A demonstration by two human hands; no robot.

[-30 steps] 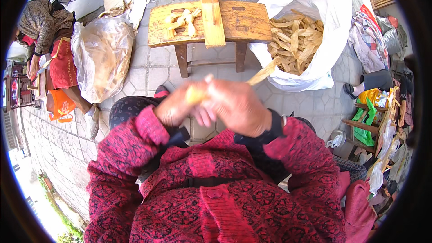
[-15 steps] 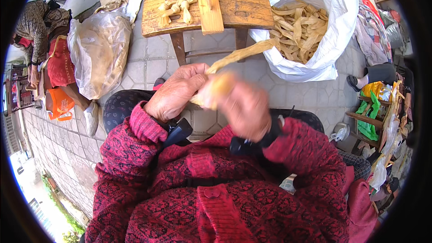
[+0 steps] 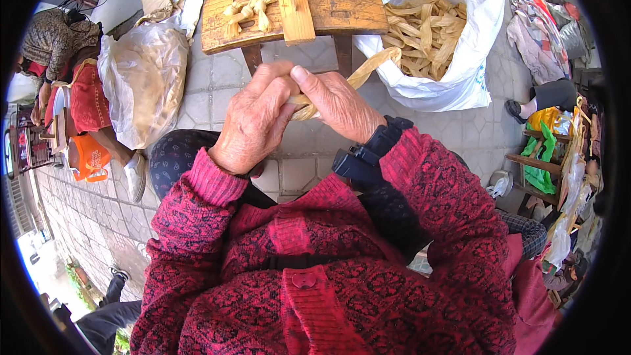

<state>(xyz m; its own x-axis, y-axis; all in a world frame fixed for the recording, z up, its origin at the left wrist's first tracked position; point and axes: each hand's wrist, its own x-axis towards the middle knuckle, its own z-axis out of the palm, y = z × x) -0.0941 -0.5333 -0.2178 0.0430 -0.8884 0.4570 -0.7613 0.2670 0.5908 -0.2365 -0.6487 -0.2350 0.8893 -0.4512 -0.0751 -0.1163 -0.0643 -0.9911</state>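
Note:
My left hand (image 3: pixel 253 118) and my right hand (image 3: pixel 345 105) meet in front of my chest, both closed on one long, flat tan strip (image 3: pixel 378 60). A twisted part of the strip shows below my right thumb; its exact form is hidden by the fingers. From my right hand the free end runs out toward a white sack (image 3: pixel 490 20) full of similar loose strips (image 3: pixel 427 36). Several knotted tan pieces (image 3: pixel 250 12) lie on the left part of a wooden stool (image 3: pixel 342 16) ahead of me.
An upright wooden bar (image 3: pixel 296 16) crosses the stool. At left are a clear plastic bag (image 3: pixel 144 85), an orange bag (image 3: pixel 89 156) and a seated person's hand (image 3: pixel 39 102). Another person's leg (image 3: pixel 552 97) and a cluttered wooden rack (image 3: pixel 542 164) are at right.
My right hand was blurred and lower, turning around the strip; now it is pressed close to my left hand with the thumb on top. Legs of a person appear at lower left.

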